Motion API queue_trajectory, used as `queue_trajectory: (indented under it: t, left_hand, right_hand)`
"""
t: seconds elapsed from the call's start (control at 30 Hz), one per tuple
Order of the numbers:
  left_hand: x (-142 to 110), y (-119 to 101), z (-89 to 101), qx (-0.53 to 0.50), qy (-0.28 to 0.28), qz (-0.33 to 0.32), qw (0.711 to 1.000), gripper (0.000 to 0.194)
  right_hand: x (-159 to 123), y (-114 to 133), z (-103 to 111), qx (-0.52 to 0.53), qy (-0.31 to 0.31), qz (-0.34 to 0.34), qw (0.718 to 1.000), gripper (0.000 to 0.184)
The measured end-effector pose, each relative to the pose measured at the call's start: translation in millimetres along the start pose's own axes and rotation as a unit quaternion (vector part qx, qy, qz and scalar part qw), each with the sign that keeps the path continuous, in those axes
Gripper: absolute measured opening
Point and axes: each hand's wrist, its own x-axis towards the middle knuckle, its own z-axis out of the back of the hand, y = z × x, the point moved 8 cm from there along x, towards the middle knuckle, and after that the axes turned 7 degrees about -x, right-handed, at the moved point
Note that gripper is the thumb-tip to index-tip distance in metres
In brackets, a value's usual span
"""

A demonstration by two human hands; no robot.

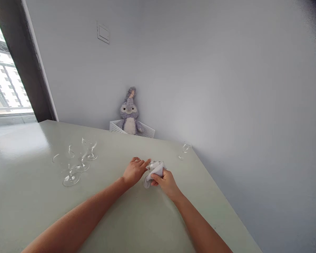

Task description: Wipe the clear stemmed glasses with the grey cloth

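Note:
Between my two hands a clear stemmed glass (152,164) lies tilted on its side, just above the table or touching it; I cannot tell which. My left hand (135,172) is closed on the glass's left end, its fingers partly hiding that end. A white cloth (158,170) is pinched in my right hand (168,183), thumb on top, and pressed against the glass's bowl. One loose end of the cloth hangs down to the left. Much of the glass is covered by the cloth and fingers.
Three clear stemmed glasses, a near one (71,179), a middle one (82,167) and a far one (91,156), stand on the pale table (116,225) at left. Another small glass (185,147) stands by the right edge. Behind the table, a plush rabbit (130,114) sits in a white basket (147,131).

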Motion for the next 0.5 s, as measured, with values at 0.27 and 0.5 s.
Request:
queue_trajectory:
  t: [0.27, 0.5]
  left_hand:
    - [3.1, -21.8, 1.7, 0.033, 0.05, -0.049, 0.997, 0.031]
    - [15.0, -17.9, 8.4, -0.056, 0.168, 0.057, 0.983, 0.014]
  right_hand:
    - [5.9, -33.7, 3.0, 0.292, 0.033, -0.067, 0.954, 0.032]
    - [-2.0, -15.2, 0.1, 0.113, 0.156, -0.001, 0.981, 0.023]
